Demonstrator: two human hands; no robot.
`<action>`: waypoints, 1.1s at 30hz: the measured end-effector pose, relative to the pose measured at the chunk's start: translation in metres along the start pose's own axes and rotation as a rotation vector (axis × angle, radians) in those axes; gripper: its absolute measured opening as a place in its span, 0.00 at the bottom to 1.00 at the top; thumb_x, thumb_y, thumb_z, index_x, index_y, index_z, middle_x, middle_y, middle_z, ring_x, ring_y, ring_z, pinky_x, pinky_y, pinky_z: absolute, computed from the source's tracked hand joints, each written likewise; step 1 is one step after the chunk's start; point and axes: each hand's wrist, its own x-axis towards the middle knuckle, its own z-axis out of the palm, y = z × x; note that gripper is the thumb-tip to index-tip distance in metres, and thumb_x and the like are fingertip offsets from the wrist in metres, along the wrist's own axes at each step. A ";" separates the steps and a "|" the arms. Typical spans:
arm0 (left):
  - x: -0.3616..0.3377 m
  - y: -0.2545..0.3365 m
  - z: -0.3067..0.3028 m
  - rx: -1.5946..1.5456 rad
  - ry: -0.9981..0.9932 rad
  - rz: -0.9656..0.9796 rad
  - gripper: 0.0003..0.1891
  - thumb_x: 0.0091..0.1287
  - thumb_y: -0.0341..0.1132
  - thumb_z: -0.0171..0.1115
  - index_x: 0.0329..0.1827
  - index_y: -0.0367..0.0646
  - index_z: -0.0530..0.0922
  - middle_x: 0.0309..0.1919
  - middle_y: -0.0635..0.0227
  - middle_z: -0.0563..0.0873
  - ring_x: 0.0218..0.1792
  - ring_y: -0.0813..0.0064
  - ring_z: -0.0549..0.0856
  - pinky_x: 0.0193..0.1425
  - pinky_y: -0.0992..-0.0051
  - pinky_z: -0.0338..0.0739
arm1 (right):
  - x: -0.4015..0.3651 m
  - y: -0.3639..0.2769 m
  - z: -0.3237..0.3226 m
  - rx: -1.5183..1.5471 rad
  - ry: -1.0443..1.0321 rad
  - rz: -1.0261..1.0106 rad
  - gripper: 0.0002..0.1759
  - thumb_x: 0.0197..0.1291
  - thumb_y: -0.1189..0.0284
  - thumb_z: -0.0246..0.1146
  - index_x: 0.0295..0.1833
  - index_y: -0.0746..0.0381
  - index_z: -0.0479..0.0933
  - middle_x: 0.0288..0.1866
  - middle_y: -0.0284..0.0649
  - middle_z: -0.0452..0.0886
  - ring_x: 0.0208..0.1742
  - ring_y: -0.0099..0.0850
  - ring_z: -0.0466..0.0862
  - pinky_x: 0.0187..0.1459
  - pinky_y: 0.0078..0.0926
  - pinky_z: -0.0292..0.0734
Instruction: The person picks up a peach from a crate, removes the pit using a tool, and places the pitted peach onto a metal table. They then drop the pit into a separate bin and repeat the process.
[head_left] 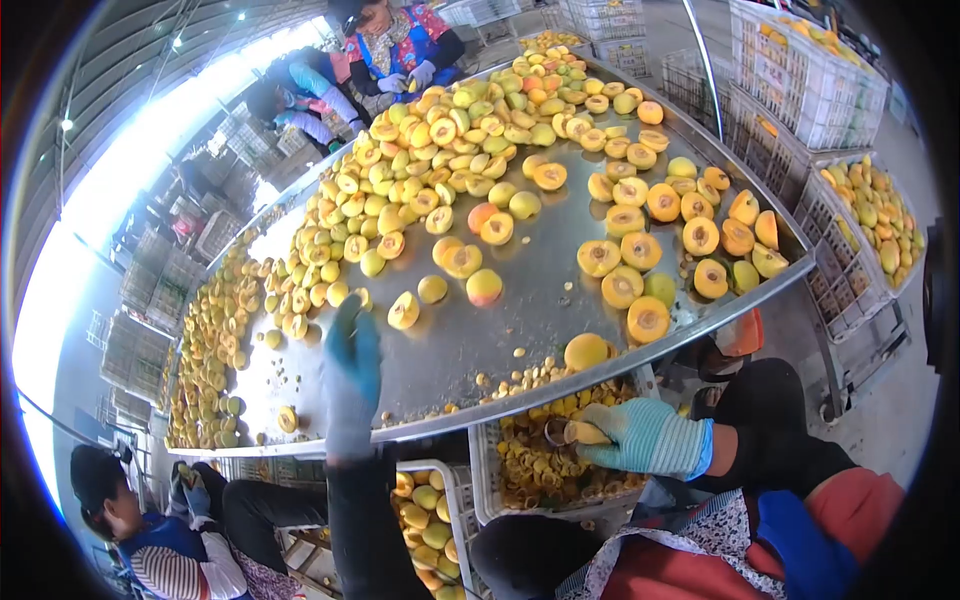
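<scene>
Small ring-tipped metal tool point(560, 432), pale yellow along its handle, sits gripped in the fingers of the right hand point(645, 440), which wears a teal knitted glove and is curled tight around it. The tool hangs just below the table rim, over a white plastic crate point(478, 470) filled with peach pits and scraps. The left hand point(352, 375), in a blue glove, is raised over the near edge of the shiny steel sorting table point(520, 320). It is blurred, so I cannot tell whether its fingers are spread or closed. Halved yellow peaches point(403, 310) lie just beyond it. Other people point(400, 45) sit around the table.
</scene>
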 end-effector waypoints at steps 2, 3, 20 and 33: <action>0.057 0.004 0.038 0.220 -0.085 0.087 0.25 0.73 0.45 0.54 0.66 0.37 0.72 0.45 0.49 0.86 0.48 0.56 0.86 0.54 0.65 0.78 | -0.004 0.008 -0.005 -0.020 0.057 -0.019 0.21 0.63 0.51 0.60 0.49 0.57 0.73 0.25 0.51 0.80 0.28 0.52 0.83 0.32 0.48 0.78; 0.083 -0.005 0.058 0.273 -0.085 0.100 0.26 0.72 0.48 0.53 0.66 0.38 0.72 0.46 0.47 0.86 0.50 0.52 0.84 0.55 0.62 0.77 | -0.007 0.015 -0.005 -0.019 0.080 -0.040 0.22 0.63 0.50 0.59 0.50 0.56 0.75 0.25 0.49 0.80 0.28 0.50 0.83 0.31 0.48 0.78; 0.116 -0.029 0.174 0.322 -0.177 0.221 0.23 0.52 0.38 0.72 0.51 0.42 0.80 0.41 0.59 0.87 0.42 0.62 0.87 0.47 0.65 0.80 | -0.032 0.017 -0.037 -0.011 0.071 -0.038 0.20 0.67 0.50 0.55 0.50 0.55 0.73 0.27 0.46 0.80 0.28 0.46 0.83 0.29 0.43 0.77; -0.067 0.086 0.100 -0.969 -0.277 -0.238 0.29 0.76 0.54 0.43 0.61 0.34 0.74 0.49 0.56 0.83 0.42 0.68 0.86 0.41 0.74 0.83 | 0.007 -0.023 -0.021 0.174 0.516 -0.237 0.18 0.68 0.59 0.57 0.55 0.59 0.72 0.36 0.52 0.81 0.34 0.54 0.82 0.34 0.48 0.77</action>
